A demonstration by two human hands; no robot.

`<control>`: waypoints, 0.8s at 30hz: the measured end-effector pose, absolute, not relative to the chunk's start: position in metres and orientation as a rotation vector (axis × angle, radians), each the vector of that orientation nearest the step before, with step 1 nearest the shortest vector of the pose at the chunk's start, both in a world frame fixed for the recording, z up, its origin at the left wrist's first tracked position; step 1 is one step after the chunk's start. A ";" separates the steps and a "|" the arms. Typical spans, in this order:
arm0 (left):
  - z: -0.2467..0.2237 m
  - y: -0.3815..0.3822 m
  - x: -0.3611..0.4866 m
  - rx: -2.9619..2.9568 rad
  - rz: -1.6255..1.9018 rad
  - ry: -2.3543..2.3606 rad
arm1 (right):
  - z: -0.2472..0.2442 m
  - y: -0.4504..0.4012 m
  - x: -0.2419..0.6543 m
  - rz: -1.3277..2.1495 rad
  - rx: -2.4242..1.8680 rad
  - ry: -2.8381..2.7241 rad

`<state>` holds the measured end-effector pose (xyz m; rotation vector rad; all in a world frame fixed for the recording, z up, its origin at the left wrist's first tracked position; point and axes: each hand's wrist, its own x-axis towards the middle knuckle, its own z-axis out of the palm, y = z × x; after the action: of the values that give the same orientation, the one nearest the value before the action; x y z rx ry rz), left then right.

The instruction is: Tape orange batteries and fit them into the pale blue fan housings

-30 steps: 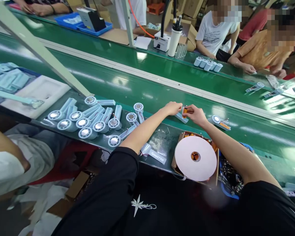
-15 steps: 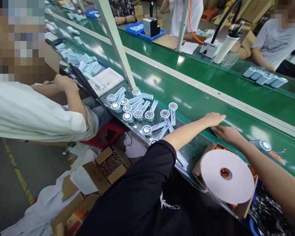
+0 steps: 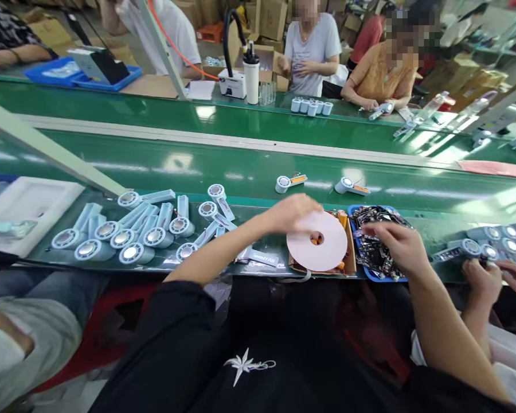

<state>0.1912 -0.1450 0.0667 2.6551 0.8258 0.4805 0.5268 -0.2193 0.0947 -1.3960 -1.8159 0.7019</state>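
Observation:
My left hand [image 3: 298,212] is over the upper left edge of a large white roll [image 3: 331,252]; its fingers are stretched out and partly blurred. Whether it touches the roll I cannot tell. The roll lies on a cardboard box [image 3: 351,255] with orange pieces in it. My right hand [image 3: 398,244] is above a blue tray [image 3: 372,275] of small dark circuit boards [image 3: 380,221], its thumb and fingers pinched together; what they hold is too small to make out. Beyond my hands, two light-blue handheld fans [image 3: 282,184] [image 3: 346,184] with orange inside their handles lie on the green belt.
Several light-blue fans [image 3: 131,252] lie on the bench to the left, near a white foam tray [image 3: 30,206]. At right, a co-worker's hands [image 3: 481,281] are beside more fans [image 3: 492,234]. A slanted metal post [image 3: 55,149] stands at left. People sit across the belt [image 3: 223,155].
My view has swung right. My hands have moved back from the belt and apart, the left to the roll, the right to the tray. The piece between them is out of both; two fans now show on the belt.

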 end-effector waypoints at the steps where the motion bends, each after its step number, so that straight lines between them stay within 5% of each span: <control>1: 0.061 -0.171 0.190 2.711 0.401 0.731 | 0.087 -0.249 0.538 0.759 -1.406 -1.783; 5: 0.044 -0.239 0.180 2.752 0.199 0.856 | 0.048 -0.325 0.540 0.877 -1.442 -1.490; 14: 0.046 -0.282 0.165 2.646 0.868 1.224 | 0.033 -0.351 0.420 1.600 -1.128 -1.594; 19: 0.021 -0.295 0.137 2.262 0.955 1.453 | 0.027 -0.345 0.418 1.275 -1.097 -2.320; 24: 0.003 -0.306 0.133 2.289 1.006 1.542 | 0.025 -0.300 0.446 0.562 -1.528 -2.120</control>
<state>0.1331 -0.3062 0.0031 2.2888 1.5423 1.0060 0.4465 -0.2997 0.0255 -1.5279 -2.1200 0.5620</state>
